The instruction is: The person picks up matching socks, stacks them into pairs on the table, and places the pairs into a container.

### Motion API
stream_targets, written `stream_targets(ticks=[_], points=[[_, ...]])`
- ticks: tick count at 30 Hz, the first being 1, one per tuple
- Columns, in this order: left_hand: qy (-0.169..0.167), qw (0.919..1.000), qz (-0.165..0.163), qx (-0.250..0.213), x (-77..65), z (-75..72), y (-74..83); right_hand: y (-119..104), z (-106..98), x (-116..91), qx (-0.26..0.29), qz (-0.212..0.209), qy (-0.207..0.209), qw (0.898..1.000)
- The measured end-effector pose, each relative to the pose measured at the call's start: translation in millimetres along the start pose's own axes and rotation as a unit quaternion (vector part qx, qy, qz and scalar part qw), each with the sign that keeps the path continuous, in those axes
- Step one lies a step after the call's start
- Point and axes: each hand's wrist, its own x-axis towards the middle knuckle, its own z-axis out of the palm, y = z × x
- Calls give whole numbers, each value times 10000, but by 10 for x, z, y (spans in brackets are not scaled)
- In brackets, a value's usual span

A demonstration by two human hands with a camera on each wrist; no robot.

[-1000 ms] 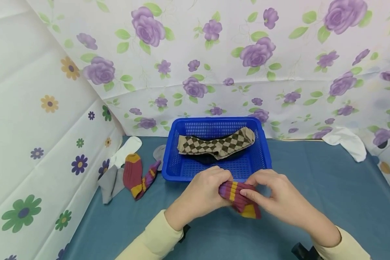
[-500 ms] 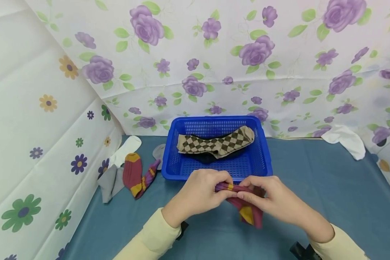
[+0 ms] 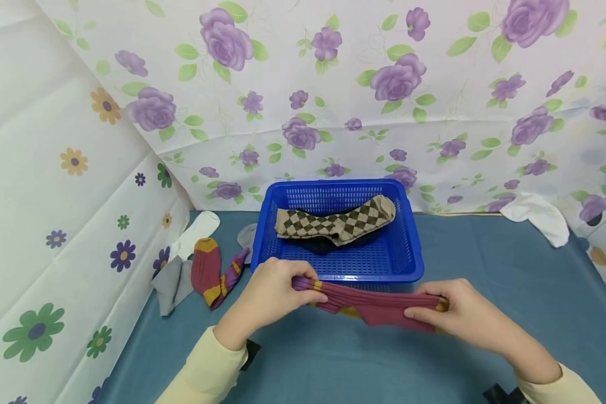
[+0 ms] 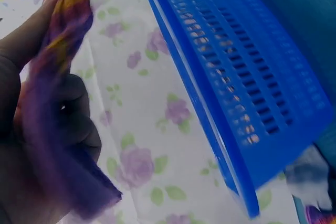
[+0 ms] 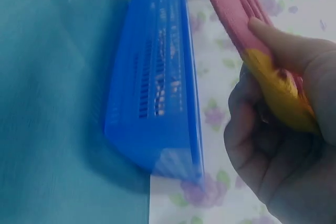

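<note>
A maroon sock [image 3: 379, 306] with yellow and purple bands is stretched level between both hands, just in front of the blue basket. My left hand [image 3: 275, 294] pinches its purple cuff end between thumb and fingers; in the left wrist view the purple cuff [image 4: 52, 145] hangs past the palm. Its yellow toe end is gripped by my right hand [image 3: 467, 314], and the right wrist view shows the yellow toe [image 5: 278, 90] between thumb and curled fingers. The blue basket [image 3: 411, 247] holds checkered brown-and-beige socks [image 3: 333, 224] over something black.
At the left lie another maroon sock [image 3: 206, 269] with yellow and purple bands, a grey sock [image 3: 169, 286] and a white sock [image 3: 199, 230]. A grey piece [image 3: 246, 238] is partly behind the basket. Another white sock [image 3: 537, 219] lies far right by the floral backdrop [image 3: 434, 73].
The sock was bunched between the hands, its toe end hanging down. The hands have since moved apart, the right one rightward to the toe end, and the sock is pulled out lengthwise.
</note>
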Motion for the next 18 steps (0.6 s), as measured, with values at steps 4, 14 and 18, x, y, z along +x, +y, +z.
stream_targets(ticks=[4, 14, 18], points=[[-342, 9990, -222, -158, -53, -18, -104, 89, -74, -45, 128, 187, 275, 9994], [-499, 9963, -534, -455, -189, -55, -331, 191, -108, -158, 293, 63, 1759, 9839], [-271, 9964, -652, -467, -214, -64, -427, 217, -99, -192, 212, 99, 2238, 9743]])
